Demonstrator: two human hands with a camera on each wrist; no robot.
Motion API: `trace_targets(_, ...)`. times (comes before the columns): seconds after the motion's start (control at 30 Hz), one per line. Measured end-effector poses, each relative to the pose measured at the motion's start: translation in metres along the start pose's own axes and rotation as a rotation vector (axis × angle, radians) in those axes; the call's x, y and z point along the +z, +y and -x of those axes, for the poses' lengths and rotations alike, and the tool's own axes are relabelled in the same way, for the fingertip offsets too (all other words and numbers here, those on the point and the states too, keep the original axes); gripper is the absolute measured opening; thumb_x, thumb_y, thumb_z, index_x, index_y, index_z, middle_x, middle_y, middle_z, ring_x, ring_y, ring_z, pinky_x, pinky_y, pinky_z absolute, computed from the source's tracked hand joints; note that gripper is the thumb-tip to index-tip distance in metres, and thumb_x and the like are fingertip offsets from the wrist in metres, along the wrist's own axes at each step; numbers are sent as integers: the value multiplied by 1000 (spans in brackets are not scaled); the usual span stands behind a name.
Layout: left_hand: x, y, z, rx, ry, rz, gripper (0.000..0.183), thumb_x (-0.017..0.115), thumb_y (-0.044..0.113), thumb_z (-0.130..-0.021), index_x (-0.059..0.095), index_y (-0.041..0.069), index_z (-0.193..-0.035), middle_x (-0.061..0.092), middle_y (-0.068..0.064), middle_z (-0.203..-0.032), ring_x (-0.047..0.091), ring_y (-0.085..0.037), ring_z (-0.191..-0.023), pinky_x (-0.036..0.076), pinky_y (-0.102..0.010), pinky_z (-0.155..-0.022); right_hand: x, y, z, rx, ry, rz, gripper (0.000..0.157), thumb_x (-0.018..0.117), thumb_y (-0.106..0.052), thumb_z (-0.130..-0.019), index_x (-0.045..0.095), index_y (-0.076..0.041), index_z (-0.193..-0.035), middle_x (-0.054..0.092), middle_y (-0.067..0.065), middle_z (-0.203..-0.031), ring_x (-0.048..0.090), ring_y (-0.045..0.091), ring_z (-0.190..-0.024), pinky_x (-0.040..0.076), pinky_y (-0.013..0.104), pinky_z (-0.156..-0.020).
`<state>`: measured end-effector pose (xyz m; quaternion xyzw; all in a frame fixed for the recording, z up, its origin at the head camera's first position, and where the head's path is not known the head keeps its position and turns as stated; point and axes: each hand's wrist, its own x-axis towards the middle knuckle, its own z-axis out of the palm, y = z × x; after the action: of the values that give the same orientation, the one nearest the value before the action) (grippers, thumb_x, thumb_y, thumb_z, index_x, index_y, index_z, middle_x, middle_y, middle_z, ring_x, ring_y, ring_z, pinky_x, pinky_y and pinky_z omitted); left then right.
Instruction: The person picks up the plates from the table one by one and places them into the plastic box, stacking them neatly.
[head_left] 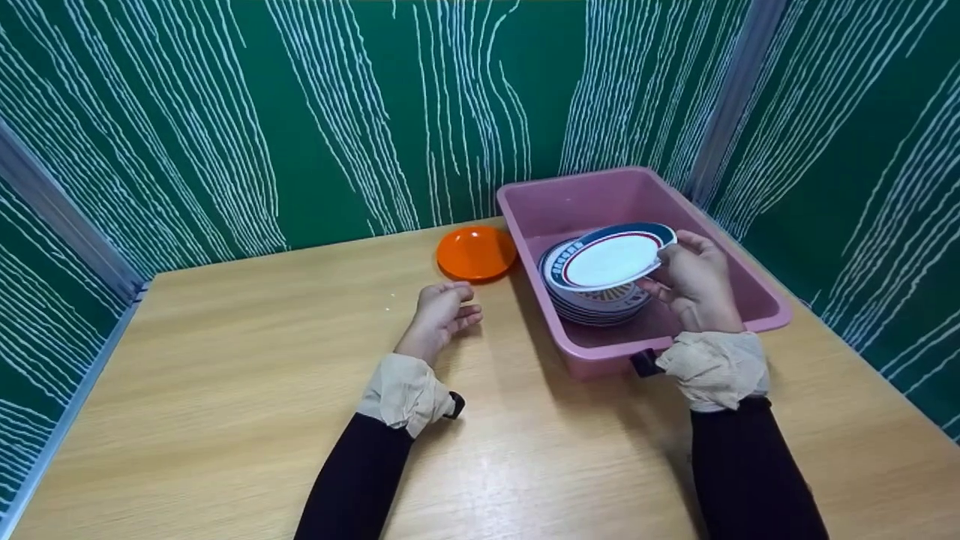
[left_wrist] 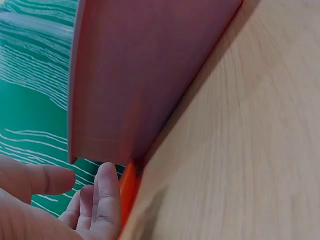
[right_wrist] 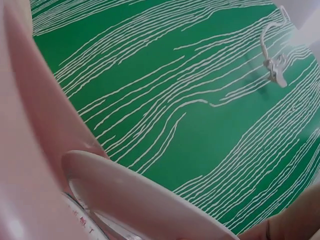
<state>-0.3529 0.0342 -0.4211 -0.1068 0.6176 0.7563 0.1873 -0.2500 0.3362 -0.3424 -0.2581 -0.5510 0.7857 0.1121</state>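
In the head view my right hand (head_left: 697,281) pinches the right edge of a white plate (head_left: 611,261) with a dark blue rim and a red ring. That plate is tilted over a stack of patterned plates (head_left: 600,309) inside the pink tub (head_left: 574,350). The right wrist view shows the held plate's pale underside (right_wrist: 135,195) close to the tub wall. My left hand (head_left: 444,311) holds nothing and hovers above the table, fingers loosely bent, just in front of an orange plate (head_left: 476,253). In the left wrist view its thumb and fingers (left_wrist: 107,200) are apart.
The tub stands at the back right of the wooden table (head_left: 262,390), close to the green wall (head_left: 337,112) with white wavy lines. Grey posts (head_left: 731,97) mark the corners. A small white hook-like fitting (right_wrist: 275,70) is on the wall in the right wrist view.
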Motion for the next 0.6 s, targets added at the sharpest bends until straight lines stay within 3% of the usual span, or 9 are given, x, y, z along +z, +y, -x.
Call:
trace_targets(0.27, -1, -1, -16, -19, 44, 2, 19, 60, 3, -97, 61, -3, -115, 60, -15, -108, 65, -24, -78, 63, -37, -82, -1, 4, -9, 56, 22, 49, 62, 44, -5, -103, 24, -20, -160, 45, 7, -132, 56, 20, -104, 61, 27, -70)
trace_targets(0.6, 6, 3, -26, -30, 79, 21, 10, 60, 3, -99, 58, -2, -106, 60, -20, -112, 62, -23, -74, 63, -38, -84, -2, 6, -13, 95, 45, 58, 57, 42, -4, -104, 28, -21, -156, 46, 7, -126, 54, 22, -101, 58, 25, -63)
